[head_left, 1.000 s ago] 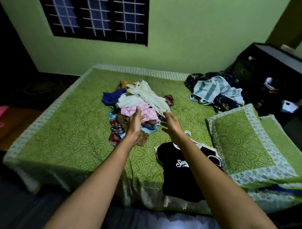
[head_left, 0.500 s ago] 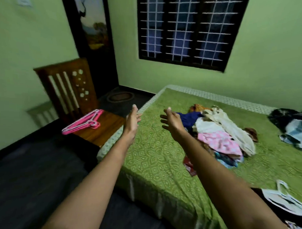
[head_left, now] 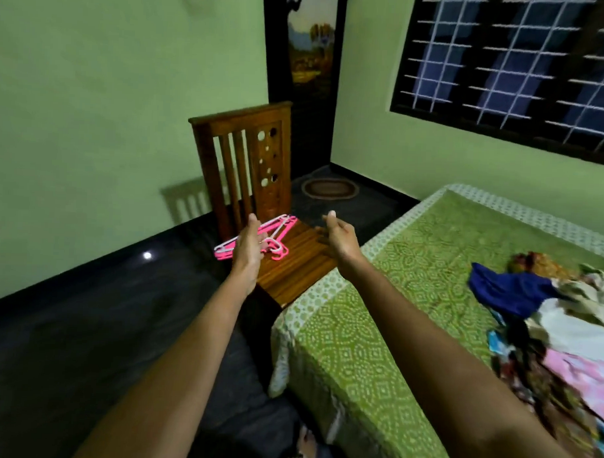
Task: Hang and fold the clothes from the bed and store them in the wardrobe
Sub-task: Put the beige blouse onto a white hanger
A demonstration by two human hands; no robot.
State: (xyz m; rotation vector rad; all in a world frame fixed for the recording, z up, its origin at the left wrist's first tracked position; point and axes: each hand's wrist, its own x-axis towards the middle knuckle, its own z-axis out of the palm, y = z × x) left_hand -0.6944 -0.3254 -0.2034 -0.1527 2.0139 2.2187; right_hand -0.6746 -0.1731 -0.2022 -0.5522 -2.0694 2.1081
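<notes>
- Both arms are stretched forward, hands apart, palms facing each other.
- My left hand point(head_left: 250, 244): fingers straight and relaxed, nothing gripped. It sits over the pink hangers point(head_left: 279, 228) in the view; can't tell whether the fingertips touch them.
- My right hand point(head_left: 341, 238): thumb up, fingers loosely curled, holding nothing. It hovers over the gap between the chair seat and the bed corner.
- The hangers lie in a bunch on the seat of the wooden chair point(head_left: 241, 151), just beyond my left hand and left of my right hand.
- The chair stands against the corner of the bed point(head_left: 376, 317).
- The clothes pile point(head_left: 564, 323) lies on the bed, well to the right of both hands. A blue garment point(head_left: 510, 291) is at its near-left edge and a pink one point(head_left: 583, 375) is closer to me.
</notes>
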